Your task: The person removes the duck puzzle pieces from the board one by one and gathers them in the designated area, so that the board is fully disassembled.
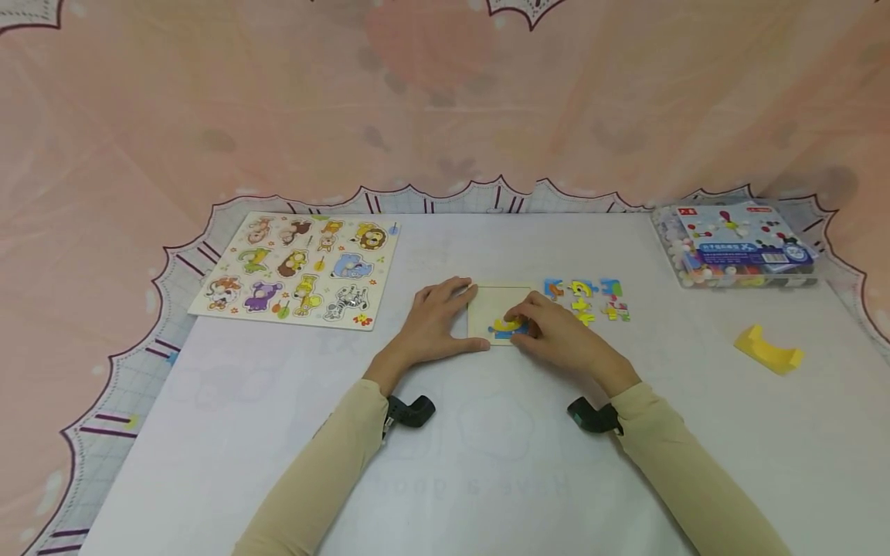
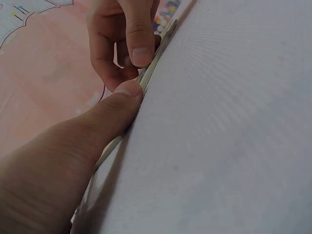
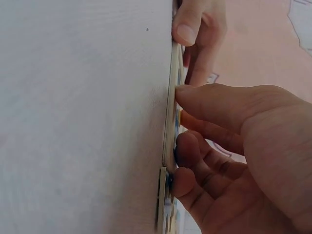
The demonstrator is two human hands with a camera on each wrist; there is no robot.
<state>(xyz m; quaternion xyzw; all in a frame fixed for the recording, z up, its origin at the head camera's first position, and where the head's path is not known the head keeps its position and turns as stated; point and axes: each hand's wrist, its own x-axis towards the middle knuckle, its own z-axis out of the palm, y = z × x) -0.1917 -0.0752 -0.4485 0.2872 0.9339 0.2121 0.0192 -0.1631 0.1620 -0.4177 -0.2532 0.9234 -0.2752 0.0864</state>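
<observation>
A small wooden puzzle board (image 1: 487, 297) lies flat on the table, with joined blue-and-yellow puzzle pieces (image 1: 502, 327) along its near edge. My left hand (image 1: 436, 323) steadies the board's left side, fingertips at the far corner and thumb stretched along the near edge; this thumb (image 2: 117, 105) presses the rim in the left wrist view. Over the board's right side, my right hand (image 1: 556, 330) bends its index finger and thumb around a puzzle piece, largely covered by the fingers. Its thumb tip (image 3: 183, 90) touches the board's near rim in the right wrist view.
Several loose jigsaw pieces (image 1: 582, 289) lie just right of the board. A larger animal puzzle (image 1: 316, 289) rests at back left. At back right sits a clear box (image 1: 740, 251) of colourful beads, with a curved yellow block (image 1: 768, 352) nearer on the right.
</observation>
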